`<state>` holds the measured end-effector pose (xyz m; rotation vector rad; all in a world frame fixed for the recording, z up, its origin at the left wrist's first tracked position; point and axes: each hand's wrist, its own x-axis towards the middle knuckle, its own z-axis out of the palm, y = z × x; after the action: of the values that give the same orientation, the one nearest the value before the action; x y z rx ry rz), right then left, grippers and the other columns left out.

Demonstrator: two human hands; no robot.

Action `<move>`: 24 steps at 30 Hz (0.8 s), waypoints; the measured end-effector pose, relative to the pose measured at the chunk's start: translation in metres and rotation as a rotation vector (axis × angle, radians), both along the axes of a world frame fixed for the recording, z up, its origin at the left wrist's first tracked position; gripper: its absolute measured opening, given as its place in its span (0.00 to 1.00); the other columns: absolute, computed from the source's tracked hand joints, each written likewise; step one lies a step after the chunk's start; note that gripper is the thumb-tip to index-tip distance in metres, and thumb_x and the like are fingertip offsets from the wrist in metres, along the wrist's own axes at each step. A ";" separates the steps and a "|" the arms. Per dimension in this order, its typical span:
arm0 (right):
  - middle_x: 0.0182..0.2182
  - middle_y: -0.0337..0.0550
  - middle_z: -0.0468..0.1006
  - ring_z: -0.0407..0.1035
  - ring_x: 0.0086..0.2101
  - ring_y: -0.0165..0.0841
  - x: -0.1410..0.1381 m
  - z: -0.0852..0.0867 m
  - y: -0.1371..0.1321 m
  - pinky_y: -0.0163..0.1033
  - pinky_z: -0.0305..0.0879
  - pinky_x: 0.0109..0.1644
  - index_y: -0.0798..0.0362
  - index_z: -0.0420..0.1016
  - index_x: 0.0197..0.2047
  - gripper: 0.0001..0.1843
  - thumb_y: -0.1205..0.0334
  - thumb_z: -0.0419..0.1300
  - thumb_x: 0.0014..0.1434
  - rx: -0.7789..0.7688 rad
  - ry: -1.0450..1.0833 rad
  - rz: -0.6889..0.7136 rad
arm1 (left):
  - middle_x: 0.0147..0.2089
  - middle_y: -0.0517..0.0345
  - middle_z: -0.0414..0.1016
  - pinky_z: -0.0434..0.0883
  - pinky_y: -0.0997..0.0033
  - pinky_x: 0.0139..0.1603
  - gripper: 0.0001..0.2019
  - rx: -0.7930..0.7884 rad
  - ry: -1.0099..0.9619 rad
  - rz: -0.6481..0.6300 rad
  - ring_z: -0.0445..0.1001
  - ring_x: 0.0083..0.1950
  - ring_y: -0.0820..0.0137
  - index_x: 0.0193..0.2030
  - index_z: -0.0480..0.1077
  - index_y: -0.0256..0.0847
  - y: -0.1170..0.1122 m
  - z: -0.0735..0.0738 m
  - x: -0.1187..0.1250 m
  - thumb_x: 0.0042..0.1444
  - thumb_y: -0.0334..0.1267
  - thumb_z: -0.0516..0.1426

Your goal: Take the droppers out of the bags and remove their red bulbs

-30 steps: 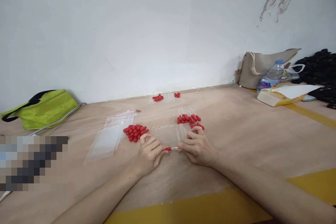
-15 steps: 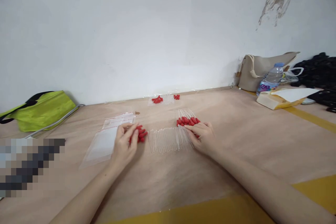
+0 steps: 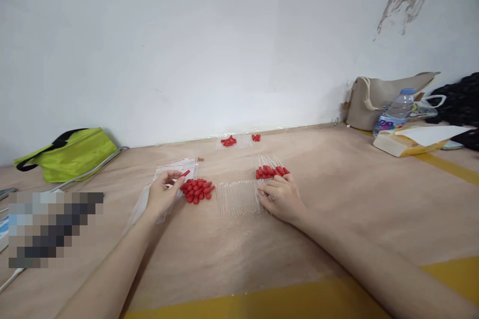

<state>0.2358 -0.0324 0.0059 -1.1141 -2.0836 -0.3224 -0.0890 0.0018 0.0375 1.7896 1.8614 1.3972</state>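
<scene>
A plain white wall stands behind a pale wooden surface (image 3: 337, 199). At far left a green bag (image 3: 67, 154) lies by the wall. The left hand (image 3: 160, 194), half a second ago pressed down on the pile of red rubber bulbs (image 3: 197, 190), is now lifted just left of it; one red bulb (image 3: 184, 174) is pinched between thumb and fingertips, over clear plastic bags (image 3: 175, 167). A row of clear glass tubes (image 3: 238, 197) lies centre. The right hand (image 3: 280, 198), fingers curled, rests on its right end, beside finished droppers (image 3: 271, 169).
</scene>
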 end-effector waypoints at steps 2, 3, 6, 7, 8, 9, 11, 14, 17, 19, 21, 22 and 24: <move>0.23 0.37 0.75 0.61 0.28 0.30 -0.001 0.001 -0.001 0.39 0.46 0.37 0.49 0.76 0.31 0.08 0.55 0.58 0.52 -0.069 0.023 0.029 | 0.39 0.56 0.73 0.64 0.73 0.30 0.16 -0.020 0.050 0.004 0.69 0.32 0.70 0.37 0.70 0.41 0.002 -0.004 -0.002 0.46 0.49 0.56; 0.23 0.37 0.75 0.61 0.28 0.30 -0.001 0.001 -0.002 0.39 0.46 0.37 0.49 0.75 0.32 0.10 0.53 0.59 0.51 -0.101 0.036 0.039 | 0.39 0.56 0.74 0.64 0.73 0.30 0.16 -0.019 0.053 0.018 0.69 0.33 0.70 0.37 0.70 0.41 0.004 -0.007 -0.003 0.46 0.50 0.56; 0.24 0.37 0.74 0.62 0.30 0.31 -0.001 0.003 -0.003 0.39 0.47 0.38 0.49 0.75 0.34 0.14 0.49 0.61 0.48 -0.161 0.053 0.043 | 0.38 0.55 0.74 0.65 0.73 0.30 0.17 -0.032 0.006 0.115 0.70 0.32 0.70 0.37 0.70 0.40 0.011 -0.016 -0.010 0.45 0.49 0.56; 0.24 0.37 0.74 0.62 0.30 0.31 -0.002 0.003 -0.004 0.39 0.47 0.38 0.49 0.75 0.35 0.15 0.48 0.61 0.47 -0.170 0.050 0.041 | 0.37 0.54 0.75 0.65 0.73 0.31 0.17 -0.048 -0.010 0.145 0.70 0.32 0.69 0.37 0.70 0.39 0.013 -0.019 -0.012 0.44 0.48 0.56; 0.24 0.37 0.74 0.62 0.30 0.31 -0.002 0.004 -0.004 0.39 0.47 0.38 0.49 0.75 0.35 0.16 0.48 0.61 0.47 -0.177 0.044 0.038 | 0.36 0.54 0.75 0.66 0.72 0.31 0.17 -0.067 -0.020 0.164 0.71 0.32 0.69 0.37 0.70 0.39 0.016 -0.022 -0.014 0.44 0.48 0.56; 0.24 0.37 0.74 0.62 0.30 0.31 -0.002 0.004 -0.005 0.40 0.47 0.38 0.49 0.75 0.35 0.16 0.47 0.61 0.47 -0.182 0.037 0.037 | 0.35 0.54 0.75 0.66 0.72 0.32 0.17 -0.088 -0.022 0.169 0.71 0.32 0.68 0.36 0.71 0.39 0.017 -0.024 -0.015 0.43 0.49 0.57; 0.23 0.37 0.73 0.62 0.30 0.32 -0.002 0.005 -0.006 0.40 0.48 0.38 0.49 0.75 0.35 0.18 0.46 0.61 0.46 -0.195 0.029 0.037 | 0.33 0.54 0.76 0.67 0.70 0.34 0.17 -0.120 -0.015 0.148 0.72 0.32 0.66 0.35 0.72 0.39 0.018 -0.025 -0.016 0.44 0.50 0.56; 0.23 0.37 0.72 0.63 0.30 0.32 -0.002 0.006 -0.007 0.39 0.48 0.38 0.49 0.75 0.35 0.19 0.44 0.61 0.46 -0.225 0.031 0.035 | 0.35 0.55 0.77 0.67 0.68 0.38 0.18 -0.140 -0.008 0.141 0.73 0.36 0.63 0.33 0.73 0.41 0.018 -0.024 -0.016 0.47 0.52 0.52; 0.23 0.37 0.73 0.63 0.30 0.32 -0.002 0.006 -0.007 0.40 0.48 0.38 0.49 0.75 0.35 0.20 0.42 0.59 0.48 -0.229 0.040 0.035 | 0.37 0.54 0.77 0.67 0.66 0.41 0.19 -0.141 -0.012 0.160 0.73 0.40 0.61 0.34 0.73 0.40 0.018 -0.022 -0.018 0.50 0.53 0.49; 0.23 0.37 0.73 0.64 0.30 0.31 -0.001 0.006 -0.006 0.40 0.48 0.38 0.49 0.75 0.35 0.18 0.44 0.58 0.49 -0.209 0.066 0.019 | 0.38 0.54 0.77 0.66 0.65 0.42 0.19 -0.133 -0.012 0.166 0.73 0.42 0.60 0.34 0.72 0.41 0.018 -0.021 -0.019 0.50 0.52 0.49; 0.22 0.37 0.73 0.64 0.29 0.31 0.002 0.005 -0.004 0.39 0.47 0.38 0.49 0.76 0.33 0.15 0.47 0.57 0.52 -0.188 0.110 -0.031 | 0.38 0.55 0.76 0.66 0.65 0.43 0.18 -0.122 0.001 0.169 0.72 0.42 0.60 0.35 0.72 0.41 0.017 -0.019 -0.020 0.51 0.51 0.49; 0.21 0.37 0.73 0.64 0.28 0.31 0.005 0.005 -0.002 0.39 0.47 0.37 0.48 0.76 0.31 0.13 0.50 0.56 0.54 -0.187 0.131 -0.066 | 0.38 0.55 0.76 0.66 0.64 0.43 0.18 -0.116 0.018 0.175 0.72 0.42 0.60 0.35 0.72 0.41 0.016 -0.017 -0.020 0.51 0.51 0.49; 0.20 0.37 0.72 0.64 0.27 0.30 0.012 0.004 0.000 0.38 0.46 0.35 0.48 0.76 0.28 0.14 0.53 0.53 0.56 -0.208 0.165 -0.138 | 0.37 0.55 0.75 0.66 0.63 0.41 0.17 -0.068 0.100 0.214 0.72 0.41 0.60 0.35 0.72 0.41 0.011 -0.011 -0.016 0.53 0.50 0.48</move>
<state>0.2476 -0.0321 0.0103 -1.3631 -1.9315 -0.0766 -0.1049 0.0126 0.0261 1.6988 2.1811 1.3144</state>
